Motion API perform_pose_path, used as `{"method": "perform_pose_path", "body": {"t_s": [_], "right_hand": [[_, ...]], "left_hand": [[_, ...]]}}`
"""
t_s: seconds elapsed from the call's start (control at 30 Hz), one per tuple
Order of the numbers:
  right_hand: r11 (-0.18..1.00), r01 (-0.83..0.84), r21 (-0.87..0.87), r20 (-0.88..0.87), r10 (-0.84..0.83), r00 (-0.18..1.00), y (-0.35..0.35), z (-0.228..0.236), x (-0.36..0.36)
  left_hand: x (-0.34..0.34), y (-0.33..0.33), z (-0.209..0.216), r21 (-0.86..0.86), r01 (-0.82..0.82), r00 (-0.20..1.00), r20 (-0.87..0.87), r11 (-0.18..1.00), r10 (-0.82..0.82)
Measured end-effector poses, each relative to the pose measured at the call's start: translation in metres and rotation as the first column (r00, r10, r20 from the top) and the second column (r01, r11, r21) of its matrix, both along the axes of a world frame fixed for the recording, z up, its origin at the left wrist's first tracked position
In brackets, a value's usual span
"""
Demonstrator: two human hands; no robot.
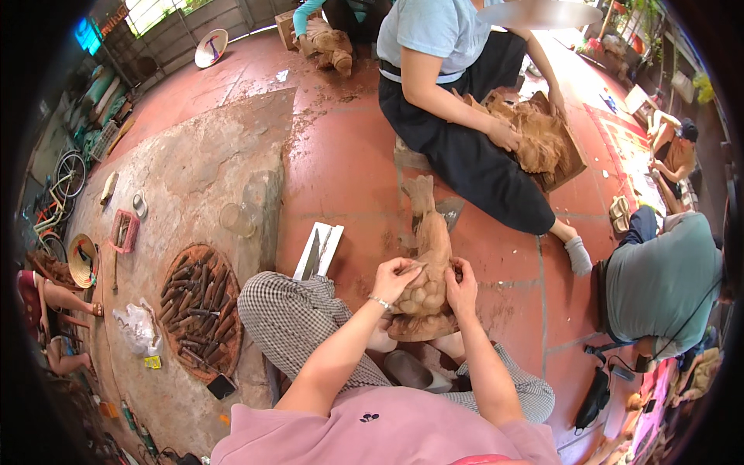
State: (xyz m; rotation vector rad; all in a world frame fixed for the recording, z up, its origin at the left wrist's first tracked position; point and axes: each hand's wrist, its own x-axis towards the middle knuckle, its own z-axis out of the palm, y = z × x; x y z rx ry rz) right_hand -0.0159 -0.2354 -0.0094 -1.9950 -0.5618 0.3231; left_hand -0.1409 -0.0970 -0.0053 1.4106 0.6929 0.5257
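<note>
Along the far left edge, a bicycle (62, 182) stands near a conical hat (80, 261), and a small red basket (124, 231) rests on the concrete slab (205, 163). Further right, a crumpled clear plastic bag (139, 332) lies beside a round tray (203, 251) heaped with wooden-handled carving tools (200, 306); a smartphone (222, 387) sits just below its rim, and a clear jar (238, 219) stands near the slab's edge. Past the slab, a white rectangular frame (319, 246) is on the red tile floor (333, 190), near the person's checked knee. In the centre, the carved wooden figure (432, 236) stretches away between the two hands, slender at the far end, with rounded lumps above its broad base. The left hand (396, 281) touches its left side, fingers bent and nearly closed; I cannot tell whether they pinch anything thin. The right hand (463, 288) is against its right side, fingers curled narrow, their grip likewise unclear. Beyond, a co-worker in light blue (434, 37) handles a larger wood carving (536, 147). At far right, a person in a grey-green shirt (659, 271) bends forward.
</note>
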Motion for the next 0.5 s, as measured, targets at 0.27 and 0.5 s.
{"method": "perform_pose_path", "body": {"t_s": [0.27, 0.5], "right_hand": [[0.999, -0.004, 0.041, -0.047, 0.006, 0.999, -0.004, -0.003, 0.001], [1.0, -0.001, 0.003, -0.043, 0.001, 0.999, 0.0, -0.001, 0.002]], "left_hand": [[-0.014, -0.003, -0.007, -0.044, -0.013, 0.998, 0.053, 0.999, 0.015], [0.007, -0.001, -0.008, -0.021, -0.071, 0.994, 0.081, 0.997, 0.073]]}}
